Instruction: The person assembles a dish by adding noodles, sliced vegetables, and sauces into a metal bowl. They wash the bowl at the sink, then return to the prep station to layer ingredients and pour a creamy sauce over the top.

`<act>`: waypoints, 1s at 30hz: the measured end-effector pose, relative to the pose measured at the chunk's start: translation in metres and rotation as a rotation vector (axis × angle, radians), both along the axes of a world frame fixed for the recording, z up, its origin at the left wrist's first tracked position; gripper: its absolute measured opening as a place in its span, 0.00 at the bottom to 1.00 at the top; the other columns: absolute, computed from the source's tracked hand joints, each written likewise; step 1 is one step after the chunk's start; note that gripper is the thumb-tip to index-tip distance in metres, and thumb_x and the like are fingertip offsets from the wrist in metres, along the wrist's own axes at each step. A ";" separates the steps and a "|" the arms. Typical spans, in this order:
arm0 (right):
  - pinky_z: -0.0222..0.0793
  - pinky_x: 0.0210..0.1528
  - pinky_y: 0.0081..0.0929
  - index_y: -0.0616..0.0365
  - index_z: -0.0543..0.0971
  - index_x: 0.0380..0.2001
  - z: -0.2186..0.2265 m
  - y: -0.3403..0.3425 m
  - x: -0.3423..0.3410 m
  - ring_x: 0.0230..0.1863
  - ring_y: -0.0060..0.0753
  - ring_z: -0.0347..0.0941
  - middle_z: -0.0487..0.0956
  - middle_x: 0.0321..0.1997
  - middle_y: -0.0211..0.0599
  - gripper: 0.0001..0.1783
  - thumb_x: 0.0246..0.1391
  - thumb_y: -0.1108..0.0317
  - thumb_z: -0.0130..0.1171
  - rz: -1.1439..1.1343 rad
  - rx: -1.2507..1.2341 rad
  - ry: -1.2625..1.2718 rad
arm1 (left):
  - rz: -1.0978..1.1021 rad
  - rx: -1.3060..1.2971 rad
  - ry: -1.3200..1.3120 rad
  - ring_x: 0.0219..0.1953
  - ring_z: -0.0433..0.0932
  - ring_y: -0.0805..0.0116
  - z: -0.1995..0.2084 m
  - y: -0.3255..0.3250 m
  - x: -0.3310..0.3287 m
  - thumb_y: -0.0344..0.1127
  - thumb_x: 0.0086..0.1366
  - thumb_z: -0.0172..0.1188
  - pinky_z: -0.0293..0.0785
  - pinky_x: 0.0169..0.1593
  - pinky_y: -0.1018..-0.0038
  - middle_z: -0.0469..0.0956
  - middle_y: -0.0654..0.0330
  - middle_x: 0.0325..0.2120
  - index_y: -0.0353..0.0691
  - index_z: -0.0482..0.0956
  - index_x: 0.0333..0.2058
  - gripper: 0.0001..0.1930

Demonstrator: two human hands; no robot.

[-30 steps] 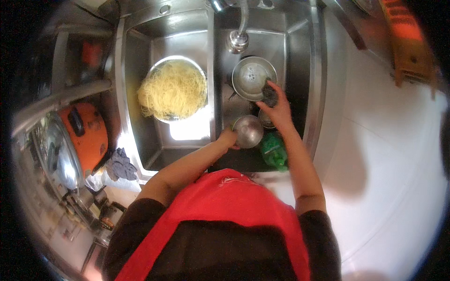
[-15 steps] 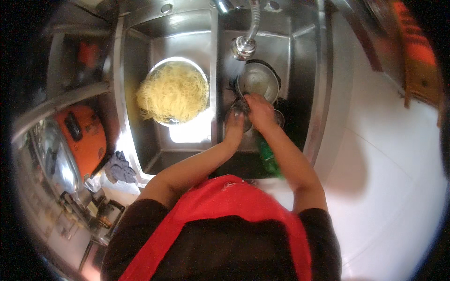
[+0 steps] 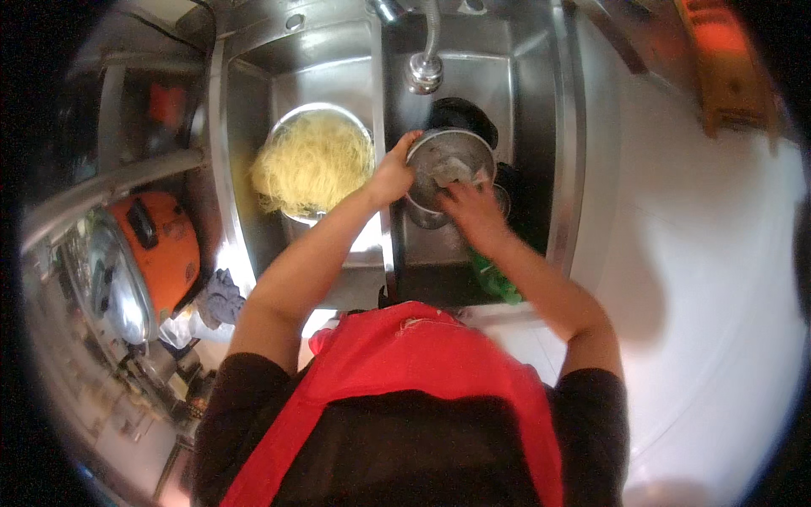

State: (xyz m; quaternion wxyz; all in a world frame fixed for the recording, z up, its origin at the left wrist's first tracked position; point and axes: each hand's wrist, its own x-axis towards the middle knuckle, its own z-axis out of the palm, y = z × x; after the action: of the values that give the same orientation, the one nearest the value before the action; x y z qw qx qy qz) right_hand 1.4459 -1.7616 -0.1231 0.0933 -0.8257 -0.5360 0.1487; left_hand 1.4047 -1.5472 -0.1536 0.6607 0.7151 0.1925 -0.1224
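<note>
In the right basin of the sink, a round metal bowl (image 3: 422, 160) is tilted toward me below the faucet. My left hand (image 3: 394, 174) grips its left rim, with the thumb and fingers closed on the edge. Over the bowl's near side reaches my right hand (image 3: 475, 215); its fingers are apart and slightly blurred, with the fingertips inside. A pale patch (image 3: 454, 169) shows in the bowl next to these fingertips; I cannot tell what it is. Behind the bowl sits a black pan (image 3: 470, 117).
A faucet with a flexible neck (image 3: 424, 74) runs water above the bowl. Thin yellow noodles (image 3: 312, 160) heap up in a round metal container in the left basin. A green bottle (image 3: 497, 280) lies near my right forearm. An orange appliance (image 3: 165, 245) stands left of the sink.
My left hand has moved up and left and now holds the bowl's rim. The bowl is raised in front of the black pan. My right hand has shifted slightly toward me.
</note>
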 end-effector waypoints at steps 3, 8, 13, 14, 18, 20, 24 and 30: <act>0.45 0.67 0.49 0.52 0.75 0.42 -0.001 -0.021 0.029 0.58 0.41 0.63 0.70 0.53 0.39 0.19 0.42 0.75 0.54 0.067 0.041 -0.087 | -0.076 -0.089 0.473 0.48 0.72 0.56 0.019 -0.005 0.012 0.18 0.54 0.47 0.78 0.43 0.64 0.69 0.51 0.49 0.42 0.56 0.59 0.32; 0.60 0.60 0.43 0.52 0.75 0.40 0.025 0.009 -0.002 0.52 0.42 0.69 0.75 0.47 0.38 0.20 0.38 0.76 0.55 -0.159 0.047 0.215 | 0.393 -0.308 0.381 0.38 0.77 0.55 0.031 -0.040 0.000 0.22 0.54 0.47 0.78 0.25 0.69 0.72 0.48 0.45 0.39 0.59 0.57 0.28; 0.50 0.64 0.51 0.51 0.76 0.39 0.003 -0.007 -0.012 0.54 0.40 0.67 0.74 0.49 0.37 0.17 0.41 0.75 0.53 -0.091 0.087 0.130 | 0.234 -0.146 0.365 0.38 0.77 0.61 -0.003 -0.034 -0.011 0.23 0.54 0.48 0.76 0.22 0.71 0.73 0.52 0.42 0.43 0.63 0.55 0.27; 0.47 0.64 0.53 0.51 0.76 0.38 -0.001 -0.019 0.006 0.55 0.40 0.66 0.74 0.49 0.38 0.16 0.42 0.75 0.53 -0.064 0.075 0.084 | 0.163 -0.053 0.390 0.38 0.77 0.62 -0.002 -0.026 -0.010 0.23 0.54 0.48 0.75 0.21 0.71 0.74 0.55 0.41 0.45 0.64 0.54 0.27; 0.48 0.65 0.50 0.51 0.77 0.37 -0.017 -0.018 0.007 0.53 0.42 0.68 0.75 0.45 0.37 0.15 0.42 0.73 0.53 -0.051 0.089 0.104 | 0.056 -0.158 0.511 0.33 0.78 0.63 -0.005 -0.006 0.003 0.25 0.55 0.47 0.71 0.17 0.75 0.75 0.54 0.38 0.44 0.62 0.56 0.27; 0.51 0.64 0.48 0.51 0.76 0.41 -0.016 -0.001 -0.017 0.50 0.44 0.69 0.75 0.44 0.38 0.19 0.41 0.75 0.54 -0.176 0.207 0.213 | 0.199 -0.187 0.441 0.28 0.78 0.61 0.004 -0.035 -0.007 0.25 0.54 0.47 0.72 0.18 0.72 0.75 0.50 0.37 0.42 0.62 0.57 0.28; 0.44 0.67 0.48 0.50 0.76 0.42 -0.001 0.003 -0.023 0.55 0.41 0.67 0.74 0.50 0.36 0.21 0.41 0.76 0.54 -0.170 0.131 0.301 | 0.180 -0.129 0.437 0.18 0.75 0.63 0.002 -0.030 -0.019 0.22 0.54 0.46 0.70 0.15 0.72 0.75 0.50 0.30 0.41 0.57 0.57 0.29; 0.43 0.67 0.47 0.59 0.76 0.41 0.004 -0.015 0.057 0.57 0.38 0.65 0.73 0.53 0.38 0.17 0.46 0.70 0.52 0.173 -0.040 -0.264 | 0.130 -0.144 0.500 0.13 0.74 0.63 0.014 -0.035 -0.014 0.21 0.56 0.44 0.73 0.14 0.71 0.75 0.48 0.25 0.40 0.54 0.55 0.26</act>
State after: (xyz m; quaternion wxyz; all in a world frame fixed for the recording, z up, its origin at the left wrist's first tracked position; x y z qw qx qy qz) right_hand 1.5032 -1.7769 -0.1187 -0.0075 -0.7905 -0.6098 0.0570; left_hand 1.3903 -1.5824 -0.1392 0.6482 0.6001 0.3861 -0.2657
